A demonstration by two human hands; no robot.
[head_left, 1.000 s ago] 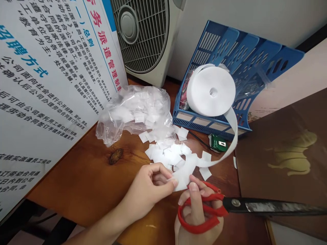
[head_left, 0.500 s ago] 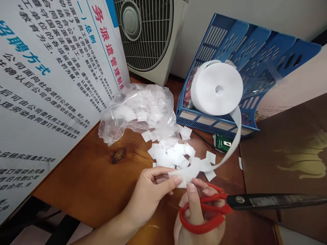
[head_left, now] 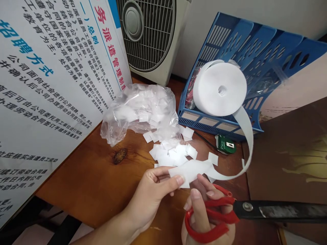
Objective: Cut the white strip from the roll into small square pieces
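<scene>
My left hand (head_left: pixel 155 190) pinches the loose end of a white strip (head_left: pixel 195 168) between thumb and fingers. From there the strip curves up to a large white roll (head_left: pixel 222 88) propped at the front of a blue file holder (head_left: pixel 206 121). Around my right hand (head_left: pixel 204 207) are the red handles of a pair of scissors (head_left: pixel 249 207), its dark blades pointing right, away from the strip. The right thumb and fingers are apart near the strip's lower edge. Behind the strip lies a pile of cut white squares (head_left: pixel 170 156).
A clear plastic bag (head_left: pixel 143 105) full of white squares sits behind the pile. A green tape measure (head_left: pixel 226 144) rests below the file holder. A box fan (head_left: pixel 148 34) stands at the back, a printed board (head_left: pixel 51 85) at left, and a brown carton (head_left: pixel 288 153) at right.
My right hand and the scissors have shifted slightly right and down, and the right thumb has come off the strip. The hanging strip now bows out wider to the right.
</scene>
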